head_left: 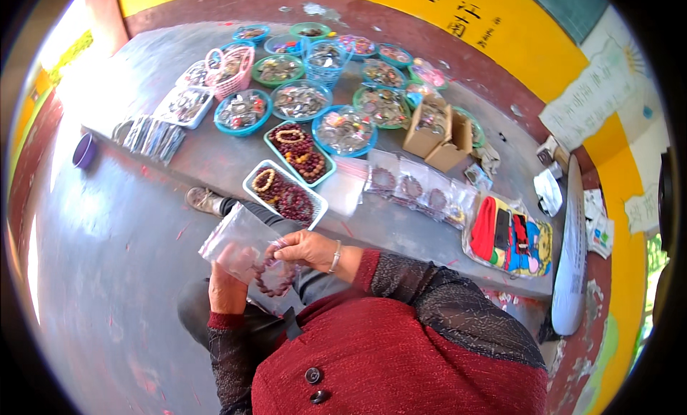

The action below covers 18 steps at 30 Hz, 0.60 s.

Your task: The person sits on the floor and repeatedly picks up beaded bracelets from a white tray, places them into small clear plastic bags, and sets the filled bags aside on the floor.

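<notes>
While the left hand (227, 282) pinches the lower edge of a clear plastic bag (236, 243), fingers closed on it, the right hand (304, 249) grips a dark red bead bracelet (275, 277) at the bag's mouth; bracelet hangs partly against the plastic, just in front of the person's lap. Silver bangle (335, 257) on the right wrist. Both sleeves dark lace under a red buttoned vest (386, 358).

Beyond the hands, a grey ledge serving as tabletop (386, 222). Nearest on it: a white tray (285, 193) of dark and pale bead bracelets, close above the bag. Just behind, a teal tray (300, 152) with more beads. To the right of these, a row of bagged bracelets (418, 189) lying flat, then a packet of bright cloth items (509, 237) in red, green, blue. Farther back, many round blue and green bowls (343, 129) filled with small trinkets, a pink basket (230, 70), a blue basket (325, 57), and an open cardboard box (436, 132). Left end of the ledge: flat packets fanned out (150, 136); a purple cup (84, 152) on the floor below. A shoe (204, 200) shows by the ledge edge. Yellow wall (515, 36) behind, papers stuck on it
</notes>
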### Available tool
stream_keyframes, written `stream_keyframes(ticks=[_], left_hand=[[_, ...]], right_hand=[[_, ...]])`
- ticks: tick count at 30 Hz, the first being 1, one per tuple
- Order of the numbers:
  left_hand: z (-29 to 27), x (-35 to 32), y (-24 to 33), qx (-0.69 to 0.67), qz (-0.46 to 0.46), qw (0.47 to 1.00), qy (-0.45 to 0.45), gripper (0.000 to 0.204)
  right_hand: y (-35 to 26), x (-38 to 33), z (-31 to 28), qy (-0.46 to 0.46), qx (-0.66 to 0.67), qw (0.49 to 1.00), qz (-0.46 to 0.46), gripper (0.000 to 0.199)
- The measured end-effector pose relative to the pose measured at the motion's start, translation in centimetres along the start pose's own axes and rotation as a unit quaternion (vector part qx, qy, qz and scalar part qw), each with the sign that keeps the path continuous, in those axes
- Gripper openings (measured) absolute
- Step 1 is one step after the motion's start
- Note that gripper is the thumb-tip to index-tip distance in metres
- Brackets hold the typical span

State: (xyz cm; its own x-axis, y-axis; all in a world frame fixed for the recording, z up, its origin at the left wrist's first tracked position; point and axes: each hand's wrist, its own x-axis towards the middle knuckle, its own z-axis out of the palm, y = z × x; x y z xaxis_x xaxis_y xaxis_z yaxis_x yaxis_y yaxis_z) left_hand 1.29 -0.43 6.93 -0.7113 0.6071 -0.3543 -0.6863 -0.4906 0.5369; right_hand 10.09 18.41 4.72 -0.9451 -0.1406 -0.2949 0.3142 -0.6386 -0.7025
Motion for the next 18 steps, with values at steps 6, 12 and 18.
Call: stream_keyframes(ticks=[6,12,18], left_hand=[[-3.3,1.1,-3.0,0.158,-0.073,0.982,-0.078,0.017],[-4.3,1.8,-2.2,0.163,-0.059,0.985,0.019,0.021],[-4.0,2.5,-3.0,0.231,-0.063,0.97,0.044,0.02]], right_hand=[[1.6,-0.4,-2.9,0.056,0.047,0.997,-0.015,0.023],[-1.2,-4.4,-5.4,0.154,0.079,0.982,-0.076,0.019],[-1.7,-11.4,-18.2,0.327,0.072,0.924,-0.183,0.026]])
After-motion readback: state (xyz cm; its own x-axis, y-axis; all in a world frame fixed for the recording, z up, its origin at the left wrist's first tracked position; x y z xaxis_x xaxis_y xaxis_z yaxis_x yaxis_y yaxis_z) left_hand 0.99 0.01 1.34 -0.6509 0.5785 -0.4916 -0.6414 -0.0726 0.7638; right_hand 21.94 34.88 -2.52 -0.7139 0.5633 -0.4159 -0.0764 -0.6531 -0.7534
